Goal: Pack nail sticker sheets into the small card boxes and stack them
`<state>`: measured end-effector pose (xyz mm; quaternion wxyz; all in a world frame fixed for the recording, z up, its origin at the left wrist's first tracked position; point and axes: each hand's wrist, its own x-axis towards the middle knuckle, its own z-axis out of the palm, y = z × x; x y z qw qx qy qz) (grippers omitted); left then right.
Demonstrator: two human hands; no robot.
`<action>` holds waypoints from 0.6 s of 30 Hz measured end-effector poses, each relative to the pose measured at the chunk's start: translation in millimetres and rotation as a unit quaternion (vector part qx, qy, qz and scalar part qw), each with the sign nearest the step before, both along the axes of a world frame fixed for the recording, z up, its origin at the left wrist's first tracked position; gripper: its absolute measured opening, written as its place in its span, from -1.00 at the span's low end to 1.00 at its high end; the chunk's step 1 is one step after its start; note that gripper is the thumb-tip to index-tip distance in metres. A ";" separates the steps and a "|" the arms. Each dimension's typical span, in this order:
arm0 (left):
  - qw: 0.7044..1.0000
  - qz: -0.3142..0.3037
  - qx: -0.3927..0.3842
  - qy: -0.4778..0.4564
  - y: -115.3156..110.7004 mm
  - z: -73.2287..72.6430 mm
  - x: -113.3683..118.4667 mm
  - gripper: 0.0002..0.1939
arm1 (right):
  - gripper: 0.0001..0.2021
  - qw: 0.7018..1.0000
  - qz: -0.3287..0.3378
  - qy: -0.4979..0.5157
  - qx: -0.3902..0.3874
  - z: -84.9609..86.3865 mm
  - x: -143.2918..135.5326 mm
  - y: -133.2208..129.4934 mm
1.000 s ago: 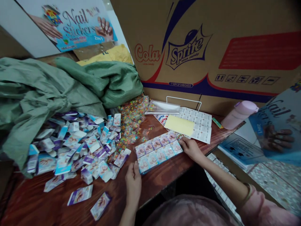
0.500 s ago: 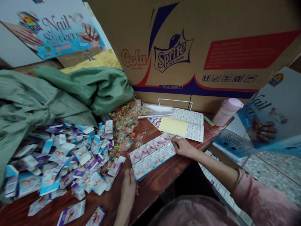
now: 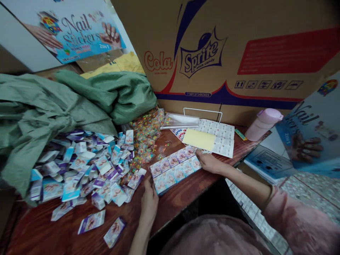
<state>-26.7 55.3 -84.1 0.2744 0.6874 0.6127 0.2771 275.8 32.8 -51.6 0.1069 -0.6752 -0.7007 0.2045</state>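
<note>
Small nail sticker boxes lie side by side on the table in a two-row block, one row purple, the other light blue. My left hand is against the block's left end, its fingers partly hidden along the side. At the opposite end, my right hand grips the block with bent fingers. Left of the block is a heap of similar loose boxes, many with flaps up. Small clear packets with colourful bits are piled behind the block.
A yellow card rests on printed sheets behind the block. A pink bottle stands near the table's right edge. Green sacks slump at the left, and a large Sprite carton rises behind.
The whole view has shifted, so things appear farther right. My left hand has moved up along the block's left end. My right hand stays at the right end.
</note>
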 end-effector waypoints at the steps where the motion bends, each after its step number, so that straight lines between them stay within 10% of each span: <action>1: 1.000 -0.012 0.002 0.005 0.9 -0.6 -0.9 -0.59 | -0.73 1.000 0.002 -0.002 0.001 1.0 -0.8 -0.1; 6: 0.997 0.019 0.009 0.070 2.5 10.3 -3.5 -0.58 | -0.78 0.999 -0.019 -0.005 0.045 9.4 -0.6 -6.5; 11: 0.970 0.163 0.178 0.030 -15.6 46.2 18.1 -0.54 | -0.72 0.969 -0.099 -0.045 0.224 11.9 43.7 -28.0; 14: 0.981 0.066 0.164 -0.076 -33.6 71.4 54.7 -0.58 | -0.53 0.961 -0.103 -0.128 0.224 2.1 77.4 -41.9; 18: 0.960 -0.171 -0.036 -0.218 -46.0 93.5 127.4 -0.73 | -0.72 0.957 -0.097 -0.164 0.221 -12.5 96.3 -51.3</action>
